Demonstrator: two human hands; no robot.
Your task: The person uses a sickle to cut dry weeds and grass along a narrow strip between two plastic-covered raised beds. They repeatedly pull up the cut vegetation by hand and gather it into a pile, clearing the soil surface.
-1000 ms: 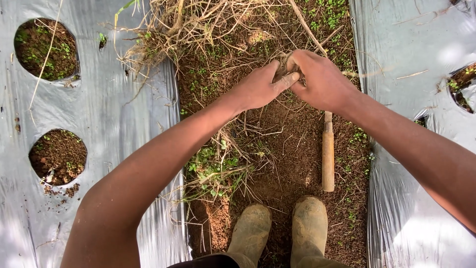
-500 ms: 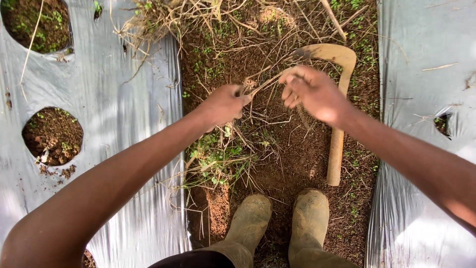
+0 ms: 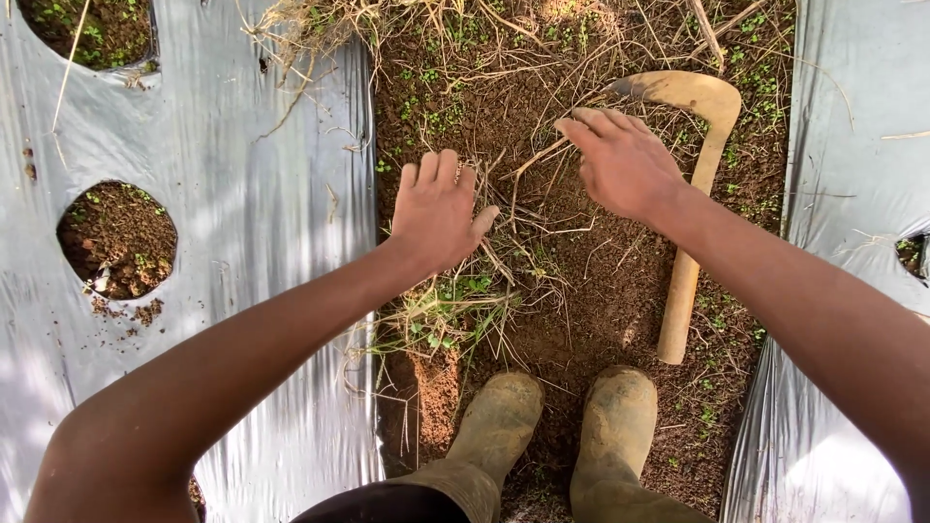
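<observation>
My left hand is spread flat, palm down, over dry grass stems on the soil strip between two plastic sheets. It holds nothing. My right hand hovers to the right with fingers loosely apart; a thin dry stalk runs by its fingertips, and I cannot tell whether it touches it. Under my right forearm lies a curved sickle with a wooden handle on the ground.
Silver plastic mulch covers the beds at left and right, with round planting holes showing soil. My two muddy boots stand at the bottom. Pulled weeds and dry straw litter the furrow.
Both hands held a dry stalk between them; now the left hand has opened and flattened, and the right hand has loosened its fingers. The sickle blade has come into view.
</observation>
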